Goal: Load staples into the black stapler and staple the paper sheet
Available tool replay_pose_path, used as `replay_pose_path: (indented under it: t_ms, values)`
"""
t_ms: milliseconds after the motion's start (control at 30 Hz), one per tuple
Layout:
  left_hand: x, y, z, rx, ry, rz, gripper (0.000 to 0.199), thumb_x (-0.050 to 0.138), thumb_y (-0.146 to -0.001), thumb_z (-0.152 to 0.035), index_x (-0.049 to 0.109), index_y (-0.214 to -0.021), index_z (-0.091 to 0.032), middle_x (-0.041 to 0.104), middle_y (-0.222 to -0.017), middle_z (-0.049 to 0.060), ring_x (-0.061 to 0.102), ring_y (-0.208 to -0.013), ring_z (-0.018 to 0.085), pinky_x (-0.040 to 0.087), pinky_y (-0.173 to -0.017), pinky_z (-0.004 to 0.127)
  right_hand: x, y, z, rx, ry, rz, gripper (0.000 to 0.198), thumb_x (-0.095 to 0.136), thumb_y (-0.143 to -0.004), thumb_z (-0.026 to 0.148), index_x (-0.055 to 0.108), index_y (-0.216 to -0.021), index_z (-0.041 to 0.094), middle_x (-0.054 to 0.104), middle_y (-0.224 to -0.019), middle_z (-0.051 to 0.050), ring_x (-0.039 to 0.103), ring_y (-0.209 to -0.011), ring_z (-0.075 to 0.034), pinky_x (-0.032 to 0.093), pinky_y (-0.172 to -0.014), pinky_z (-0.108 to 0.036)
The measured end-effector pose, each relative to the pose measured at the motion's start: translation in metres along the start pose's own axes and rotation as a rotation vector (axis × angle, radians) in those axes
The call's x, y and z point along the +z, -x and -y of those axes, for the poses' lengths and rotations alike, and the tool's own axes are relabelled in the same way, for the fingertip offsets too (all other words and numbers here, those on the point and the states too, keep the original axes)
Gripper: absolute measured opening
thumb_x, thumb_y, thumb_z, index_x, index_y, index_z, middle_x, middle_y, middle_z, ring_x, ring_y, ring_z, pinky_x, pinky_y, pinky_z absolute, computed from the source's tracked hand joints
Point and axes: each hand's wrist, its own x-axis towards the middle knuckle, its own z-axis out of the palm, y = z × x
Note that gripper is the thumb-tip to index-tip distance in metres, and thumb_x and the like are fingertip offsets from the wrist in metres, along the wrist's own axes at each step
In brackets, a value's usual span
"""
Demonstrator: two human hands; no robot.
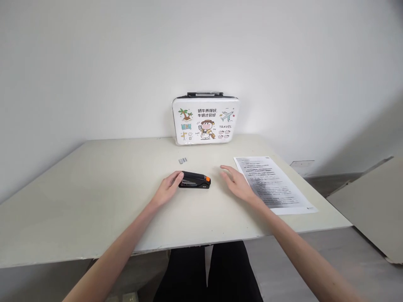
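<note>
A black stapler [194,180] with an orange piece at its right end lies on the white table. My left hand [168,187] grips its left end, thumb and fingers closed around it. To the right of the stapler, my right hand [236,183] hovers over or rests on the table with its fingers apart and nothing in them. Just behind the stapler lie a few small grey strips, which look like staples [182,160]. A printed sheet of paper [273,184] lies beside my right hand, partly covered by my right wrist and forearm.
A white carrying case [206,121] with cartoon prints and a black handle stands at the back against the wall. The table's front edge [201,245] runs just above my legs. A pale panel [371,205] leans beyond the table's right side.
</note>
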Motion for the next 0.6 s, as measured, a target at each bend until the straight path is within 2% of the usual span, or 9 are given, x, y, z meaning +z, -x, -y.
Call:
replay_pose_path:
  t_ms: [67,167,300,467,600]
  values:
    - [-0.001,0.0,0.001,-0.004,0.0,0.01,0.056,0.047,-0.096,-0.071,0.073,-0.107,-0.023,0.077,-0.105,0.005,0.067,-0.105,0.029,0.051,-0.1,0.037,0.015,-0.003,0.015,0.022,-0.112,0.015,0.043,0.041,-0.105,0.051,0.069,-0.125,0.026,0.073,-0.135,-0.009,0.065,-0.128,-0.026,0.048,-0.111,-0.044]
    - [0.0,0.0,0.003,-0.012,0.034,-0.014,0.057,0.041,-0.101,-0.068,0.072,-0.114,-0.023,0.076,-0.114,0.006,0.068,-0.112,0.028,0.048,-0.107,0.038,0.039,-0.009,0.03,0.031,-0.153,0.029,0.042,0.038,-0.105,0.049,0.072,-0.114,0.026,0.079,-0.119,-0.006,0.072,-0.112,-0.023,0.052,-0.103,-0.038]
    - [0.001,-0.002,0.008,-0.012,0.118,-0.189,0.059,0.03,-0.106,-0.064,0.069,-0.116,-0.021,0.074,-0.124,0.011,0.067,-0.119,0.027,0.047,-0.108,0.04,0.061,-0.01,0.033,0.043,-0.091,0.01,0.045,0.034,-0.106,0.049,0.073,-0.104,0.026,0.079,-0.104,-0.007,0.072,-0.098,-0.025,0.052,-0.095,-0.039]
    - [-0.007,-0.003,0.021,-0.048,0.068,-0.477,0.053,0.028,-0.108,-0.057,0.067,-0.106,-0.022,0.071,-0.126,0.011,0.062,-0.125,0.026,0.044,-0.109,0.04,0.065,-0.005,0.032,0.036,-0.023,-0.008,0.048,0.029,-0.107,0.05,0.07,-0.103,0.026,0.076,-0.1,-0.007,0.069,-0.093,-0.027,0.049,-0.091,-0.039]
    - [-0.013,-0.003,0.027,-0.1,0.153,-0.514,0.049,0.032,-0.107,-0.058,0.065,-0.105,-0.021,0.069,-0.128,0.013,0.062,-0.125,0.026,0.046,-0.106,0.041,0.062,-0.001,0.036,0.017,-0.005,0.007,0.049,0.029,-0.107,0.053,0.07,-0.099,0.027,0.075,-0.093,-0.006,0.069,-0.091,-0.026,0.05,-0.088,-0.038]
